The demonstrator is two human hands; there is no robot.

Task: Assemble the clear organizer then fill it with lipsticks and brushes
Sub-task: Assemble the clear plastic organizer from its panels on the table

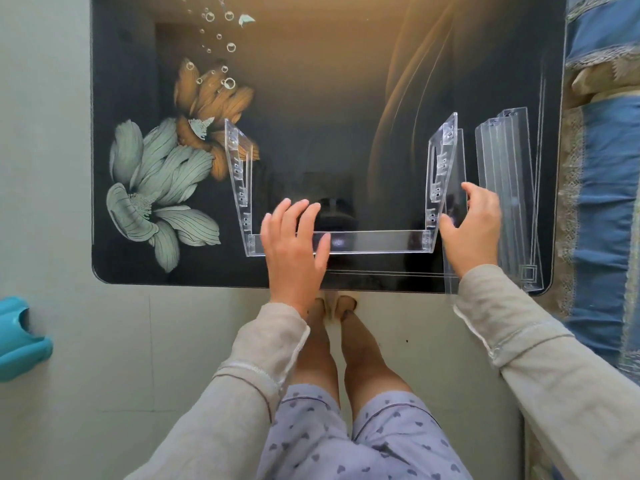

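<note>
A clear organizer frame stands on the black floral table [311, 98]: a left side panel [239, 174], a right side panel [441, 168] and a low front strip [374, 241] joining them. My left hand [294, 240] lies with straight fingers over the left part of the front strip. My right hand [474, 226] holds a loose clear panel [456, 174] pinched between thumb and fingers, just outside the right side panel. No lipsticks or brushes are in view.
A stack of loose clear panels [505, 188] lies at the table's right edge. A blue patterned cloth [606, 168] is to the right of the table. A turquoise plastic object [17, 337] sits on the floor at the left. My legs stand below the table's near edge.
</note>
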